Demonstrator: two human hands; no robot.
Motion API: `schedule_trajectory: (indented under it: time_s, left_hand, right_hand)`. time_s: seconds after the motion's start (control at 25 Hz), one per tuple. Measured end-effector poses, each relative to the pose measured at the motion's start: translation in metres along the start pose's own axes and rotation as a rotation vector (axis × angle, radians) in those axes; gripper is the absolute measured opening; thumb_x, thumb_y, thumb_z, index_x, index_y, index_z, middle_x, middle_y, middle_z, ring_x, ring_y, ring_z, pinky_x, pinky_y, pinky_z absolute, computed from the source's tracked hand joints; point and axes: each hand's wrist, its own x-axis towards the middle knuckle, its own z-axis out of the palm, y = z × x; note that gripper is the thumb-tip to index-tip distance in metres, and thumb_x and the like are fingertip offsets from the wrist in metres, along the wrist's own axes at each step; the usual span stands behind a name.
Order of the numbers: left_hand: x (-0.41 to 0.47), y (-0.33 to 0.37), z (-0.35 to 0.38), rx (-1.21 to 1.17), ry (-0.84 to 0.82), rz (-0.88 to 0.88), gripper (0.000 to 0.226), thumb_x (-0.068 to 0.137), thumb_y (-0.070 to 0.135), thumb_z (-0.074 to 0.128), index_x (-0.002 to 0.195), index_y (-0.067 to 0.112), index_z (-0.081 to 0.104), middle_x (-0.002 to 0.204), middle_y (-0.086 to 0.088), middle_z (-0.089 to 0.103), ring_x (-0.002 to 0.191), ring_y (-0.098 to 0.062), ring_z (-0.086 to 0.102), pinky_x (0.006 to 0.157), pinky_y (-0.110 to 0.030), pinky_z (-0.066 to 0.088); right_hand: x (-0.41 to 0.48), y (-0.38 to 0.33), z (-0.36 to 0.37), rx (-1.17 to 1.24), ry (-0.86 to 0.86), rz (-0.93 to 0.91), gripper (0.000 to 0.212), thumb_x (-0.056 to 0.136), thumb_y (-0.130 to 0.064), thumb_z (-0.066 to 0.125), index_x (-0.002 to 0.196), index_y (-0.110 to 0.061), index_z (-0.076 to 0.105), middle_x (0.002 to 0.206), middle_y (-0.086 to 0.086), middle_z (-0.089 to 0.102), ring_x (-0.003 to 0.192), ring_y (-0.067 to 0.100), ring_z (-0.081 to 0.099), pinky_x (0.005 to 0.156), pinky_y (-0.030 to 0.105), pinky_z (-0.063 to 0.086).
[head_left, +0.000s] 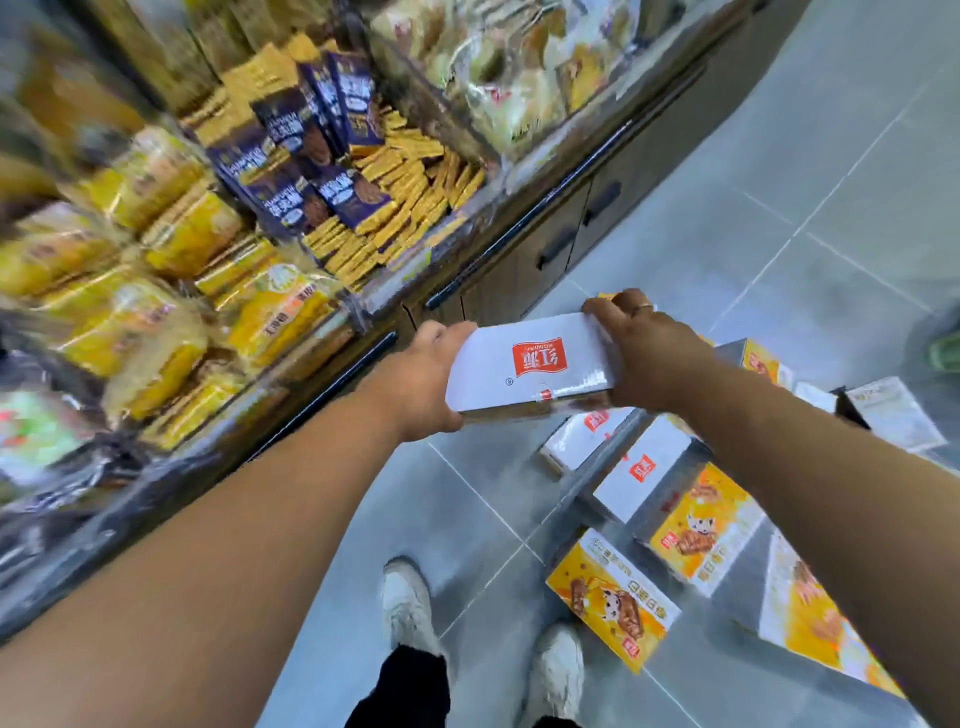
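Box (530, 369), white with a red logo on its upper face, is held in the air between both hands, above the floor (779, 182) and just in front of the shelf (332, 374). It lies roughly level, its long side running from one hand to the other.

The left hand (426, 384) grips the box's left end: the palm presses against that end and the thumb lies along the top edge, while the fingers are hidden behind and under the box. The right hand (654, 353) clamps the right end, its fingers curled over the far corner and the palm against the side. A ring (644, 307) sits on one of these fingers. Both arms are stretched forward.

Below the box, more boxes lie on the floor: a white one (644, 473) with the same red logo, and yellow ones (608, 597) beside and partly under it, tilted at different angles. Two pale shoes (410, 603) stand on the tiles near them.

On the shelf to the left lie purple packs (311, 156) over a heap of small yellow packs (405, 192), and larger yellow bags (156, 312) nearer the camera, blurred. Dark cabinet doors (561, 244) run under the shelf.
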Motion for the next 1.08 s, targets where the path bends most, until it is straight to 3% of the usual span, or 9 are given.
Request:
schedule_trajectory:
  time_s: [0.28, 0.48, 0.6, 0.72, 0.84, 1.08]
  left_hand:
    - [-0.152, 0.052, -0.124, 0.014, 0.125, -0.038, 0.104, 0.069, 0.029, 0.078, 0.151, 0.029, 0.014, 0.15, -0.004, 0.025, 0.129, -0.028, 0.044, 0.098, -0.034, 0.041]
    - [-0.276, 0.049, -0.178, -0.017, 0.221, -0.12, 0.104, 0.067, 0.029, 0.079, 0.151, 0.031, 0.019, 0.15, -0.001, 0.03, 0.131, -0.025, 0.042, 0.103, -0.033, 0.041]
    - [-0.348, 0.033, -0.188, -0.071, 0.269, -0.209, 0.103, 0.067, 0.029, 0.079, 0.151, 0.033, 0.02, 0.146, -0.002, 0.034, 0.126, -0.027, 0.046, 0.103, -0.037, 0.042]
    - [-0.437, 0.006, -0.178, -0.141, 0.316, -0.304, 0.106, 0.065, 0.026, 0.081, 0.151, 0.032, 0.019, 0.143, -0.005, 0.035, 0.124, -0.028, 0.047, 0.102, -0.035, 0.042]
    - [-0.54, -0.021, -0.149, -0.219, 0.347, -0.424, 0.105, 0.066, 0.021, 0.082, 0.151, 0.03, 0.021, 0.145, -0.004, 0.033, 0.127, -0.026, 0.045, 0.104, -0.03, 0.039]
    - [-0.766, -0.054, -0.081, -0.381, 0.519, -0.69, 0.101, 0.068, 0.023, 0.083, 0.15, 0.031, 0.024, 0.147, -0.001, 0.032, 0.131, -0.021, 0.04, 0.105, -0.027, 0.032]
  right_hand:
    - [-0.105, -0.065, -0.154, -0.06, -0.04, -0.125, 0.09, 0.063, -0.038, 0.08, 0.138, -0.025, 0.03, 0.129, 0.015, 0.037, 0.098, 0.042, 0.059, 0.083, 0.044, 0.051]
    - [-0.17, -0.14, -0.224, -0.151, -0.019, -0.272, 0.095, 0.067, -0.035, 0.078, 0.144, -0.029, 0.022, 0.139, 0.017, 0.03, 0.103, 0.043, 0.058, 0.082, 0.044, 0.051]
    - [-0.199, -0.189, -0.236, -0.211, 0.012, -0.377, 0.103, 0.066, -0.041, 0.08, 0.147, -0.032, 0.017, 0.138, 0.014, 0.035, 0.115, 0.039, 0.052, 0.09, 0.044, 0.048]
    - [-0.238, -0.259, -0.232, -0.219, -0.02, -0.463, 0.105, 0.068, -0.033, 0.082, 0.149, -0.031, 0.016, 0.144, 0.014, 0.031, 0.12, 0.035, 0.049, 0.093, 0.039, 0.044]
    - [-0.283, -0.34, -0.209, -0.217, -0.066, -0.592, 0.103, 0.067, -0.026, 0.083, 0.148, -0.031, 0.019, 0.146, 0.011, 0.026, 0.121, 0.035, 0.048, 0.095, 0.039, 0.044]
    - [-0.39, -0.514, -0.159, -0.302, -0.131, -0.899, 0.11, 0.061, -0.039, 0.087, 0.147, -0.03, 0.019, 0.139, 0.008, 0.031, 0.116, 0.032, 0.051, 0.094, 0.035, 0.045]
